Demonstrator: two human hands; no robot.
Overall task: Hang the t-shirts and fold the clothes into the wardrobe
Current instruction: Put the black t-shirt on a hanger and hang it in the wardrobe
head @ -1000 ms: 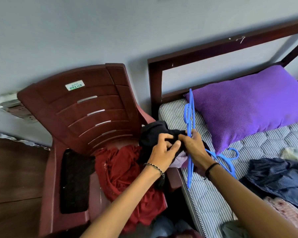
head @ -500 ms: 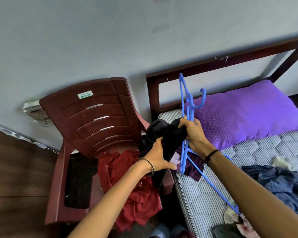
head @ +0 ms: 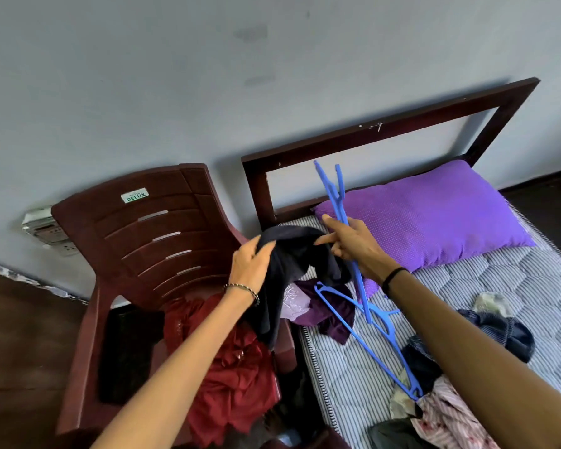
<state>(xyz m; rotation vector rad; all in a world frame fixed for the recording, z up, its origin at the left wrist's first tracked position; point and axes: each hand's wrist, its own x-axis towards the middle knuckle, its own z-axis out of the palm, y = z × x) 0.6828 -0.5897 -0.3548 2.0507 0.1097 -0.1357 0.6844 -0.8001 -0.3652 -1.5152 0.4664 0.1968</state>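
A black t-shirt [head: 292, 264] hangs in the air between the chair and the bed. My left hand [head: 251, 265] grips its left end. My right hand [head: 353, 246] holds an upright blue hanger [head: 336, 202] against its palm, with the index finger stretched onto the shirt's right end. A second blue hanger [head: 370, 338] lies flat on the mattress below. A red garment [head: 234, 367] is heaped on the chair seat, and purple clothes [head: 321, 309] lie at the mattress corner.
A maroon plastic chair [head: 136, 241] stands left of the bed, with a black cloth [head: 123, 348] on its seat. On the striped mattress [head: 499, 293] lie a purple pillow [head: 434, 215], dark blue clothes [head: 499, 332] and a pink patterned garment [head: 447, 419]. The headboard [head: 386, 131] meets the grey wall.
Both hands rose and spread apart, stretching the black shirt between them. The held hanger tilted upright, and the view turned upward toward the wall.
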